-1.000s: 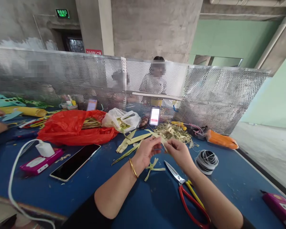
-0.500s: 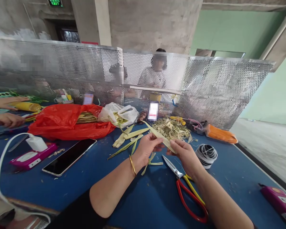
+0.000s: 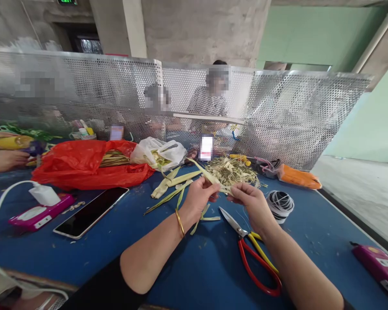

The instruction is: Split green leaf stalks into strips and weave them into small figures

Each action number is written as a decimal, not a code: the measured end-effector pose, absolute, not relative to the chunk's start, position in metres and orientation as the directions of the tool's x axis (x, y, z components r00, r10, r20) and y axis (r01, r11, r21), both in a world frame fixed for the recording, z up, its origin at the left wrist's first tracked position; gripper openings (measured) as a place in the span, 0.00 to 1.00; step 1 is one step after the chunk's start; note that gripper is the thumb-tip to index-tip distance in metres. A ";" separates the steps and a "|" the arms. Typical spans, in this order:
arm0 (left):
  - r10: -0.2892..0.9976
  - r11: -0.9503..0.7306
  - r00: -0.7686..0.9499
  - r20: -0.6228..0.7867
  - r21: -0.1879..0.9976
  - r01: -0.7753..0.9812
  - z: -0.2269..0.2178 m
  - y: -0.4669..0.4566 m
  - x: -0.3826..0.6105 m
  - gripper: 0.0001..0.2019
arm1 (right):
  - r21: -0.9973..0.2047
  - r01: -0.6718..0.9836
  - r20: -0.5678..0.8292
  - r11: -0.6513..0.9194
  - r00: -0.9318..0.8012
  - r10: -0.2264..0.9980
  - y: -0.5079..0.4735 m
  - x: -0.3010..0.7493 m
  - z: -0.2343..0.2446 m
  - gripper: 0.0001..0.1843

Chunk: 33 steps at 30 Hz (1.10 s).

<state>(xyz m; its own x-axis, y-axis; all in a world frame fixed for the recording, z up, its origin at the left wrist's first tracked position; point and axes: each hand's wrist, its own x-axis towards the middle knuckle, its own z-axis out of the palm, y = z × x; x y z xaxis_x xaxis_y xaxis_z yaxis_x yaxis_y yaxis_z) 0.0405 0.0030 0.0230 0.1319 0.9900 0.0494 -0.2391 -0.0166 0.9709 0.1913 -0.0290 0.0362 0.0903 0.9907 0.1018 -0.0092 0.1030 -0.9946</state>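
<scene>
We hold a pale leaf strip (image 3: pixel 208 174) at the centre of the frame, its free end slanting toward the upper left. The thumb and fingers of our left hand (image 3: pixel 198 199) are clamped on it, and those of our right hand (image 3: pixel 250 199) pinch its lower end, just beside. Under our left hand we see knotted green strips (image 3: pixel 210 218) on the blue table (image 3: pixel 194 275), and scissors (image 3: pixel 234 221) lie open toward the lower right, below our right hand. Right of that hand stands a spool of cord (image 3: pixel 280 207); behind our hands we have a heap of dry shreds (image 3: pixel 236 173). At centre left, a phone (image 3: pixel 92 213) lies below a red bag (image 3: pixel 71 161)
</scene>
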 end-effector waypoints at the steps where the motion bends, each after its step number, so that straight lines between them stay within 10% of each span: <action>1: 0.987 -0.016 0.153 0.054 0.971 -0.238 0.022 0.003 0.040 0.10 | -0.994 -0.086 0.063 0.070 0.082 0.995 -0.029 0.192 0.037 0.16; 13: 0.998 0.060 -0.017 -0.066 0.970 -0.236 0.018 0.017 0.031 0.09 | -0.886 -0.446 0.008 0.126 0.257 0.966 -0.019 0.208 0.040 0.17; 26: 0.995 0.088 -0.026 -0.097 0.966 -0.242 0.018 0.020 0.028 0.11 | -0.903 -0.397 0.009 0.162 0.360 0.933 -0.013 0.217 0.039 0.12; 33: 0.999 -0.031 0.039 0.037 0.989 -0.145 0.018 0.011 0.036 0.08 | -0.958 0.262 0.196 0.118 0.298 0.934 -0.011 0.213 0.029 0.27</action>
<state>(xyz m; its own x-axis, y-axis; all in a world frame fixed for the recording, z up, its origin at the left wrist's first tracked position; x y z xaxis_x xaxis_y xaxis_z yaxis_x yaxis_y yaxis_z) 0.0363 0.0110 0.0183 0.0388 0.9986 0.0369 -0.1453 -0.0308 0.9889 0.2129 -0.0106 0.0290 0.2977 0.9342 0.1965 0.2624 0.1178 -0.9578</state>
